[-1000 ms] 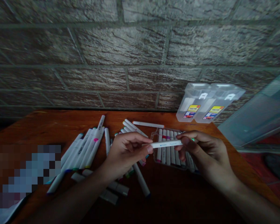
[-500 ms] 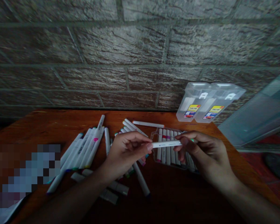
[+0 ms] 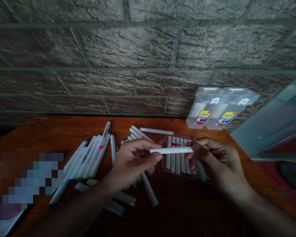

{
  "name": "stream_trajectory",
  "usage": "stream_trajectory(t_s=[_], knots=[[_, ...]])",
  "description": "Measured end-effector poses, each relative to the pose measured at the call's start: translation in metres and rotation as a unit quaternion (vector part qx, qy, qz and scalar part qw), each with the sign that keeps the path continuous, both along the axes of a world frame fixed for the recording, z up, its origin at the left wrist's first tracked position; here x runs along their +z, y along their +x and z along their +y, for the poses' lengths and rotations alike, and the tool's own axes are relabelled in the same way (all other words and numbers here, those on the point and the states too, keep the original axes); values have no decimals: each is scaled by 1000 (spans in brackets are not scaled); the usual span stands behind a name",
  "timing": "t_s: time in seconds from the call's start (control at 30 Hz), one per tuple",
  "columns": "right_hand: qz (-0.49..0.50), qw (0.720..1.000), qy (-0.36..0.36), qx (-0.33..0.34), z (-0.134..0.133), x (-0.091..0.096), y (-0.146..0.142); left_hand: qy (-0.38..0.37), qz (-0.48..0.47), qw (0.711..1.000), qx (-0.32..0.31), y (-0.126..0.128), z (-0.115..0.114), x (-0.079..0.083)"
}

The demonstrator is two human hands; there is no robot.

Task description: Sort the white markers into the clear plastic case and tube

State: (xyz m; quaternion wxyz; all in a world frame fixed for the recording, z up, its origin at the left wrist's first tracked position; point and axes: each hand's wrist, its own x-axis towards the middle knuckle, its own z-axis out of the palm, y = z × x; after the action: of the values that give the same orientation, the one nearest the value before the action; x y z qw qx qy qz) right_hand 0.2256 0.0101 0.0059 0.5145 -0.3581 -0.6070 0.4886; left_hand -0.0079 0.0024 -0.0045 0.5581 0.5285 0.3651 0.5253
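Note:
A white marker (image 3: pixel 171 150) lies level between my two hands, above the wooden table (image 3: pixel 51 131). My left hand (image 3: pixel 133 161) pinches its left end with thumb and fingers. My right hand (image 3: pixel 217 164) is closed on its right end, where a green tip shows. Just under the marker sits a clear plastic tray (image 3: pixel 180 158) with several white markers laid side by side. To the left lies a loose pile of markers (image 3: pixel 91 154) with coloured ends, and more markers (image 3: pixel 140 133) are scattered behind my left hand.
Two clear plastic marker cases (image 3: pixel 219 108) with yellow labels lean against the brick wall at the back right. A translucent lid or panel (image 3: pixel 273 121) slants at the right edge. A blurred patch (image 3: pixel 27 184) covers the lower left.
The marker has turned in my fingers: its printed side no longer faces up, and it sits slightly further left in my left hand. Both hands stay in place.

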Motion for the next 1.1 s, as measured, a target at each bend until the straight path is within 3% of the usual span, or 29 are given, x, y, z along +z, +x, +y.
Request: stream_trajectory(t_s=[0.33, 0.67, 1.1], knots=[[-63, 996, 52, -19, -6, 5, -1, -34, 13, 999, -18, -2, 1, 2], [-49, 998, 38, -12, -4, 7, -4, -19, 19, 999, -20, -1, 2, -3], [-87, 995, 45, -13, -7, 6, -3, -34, 61, 997, -28, -1, 0, 4]])
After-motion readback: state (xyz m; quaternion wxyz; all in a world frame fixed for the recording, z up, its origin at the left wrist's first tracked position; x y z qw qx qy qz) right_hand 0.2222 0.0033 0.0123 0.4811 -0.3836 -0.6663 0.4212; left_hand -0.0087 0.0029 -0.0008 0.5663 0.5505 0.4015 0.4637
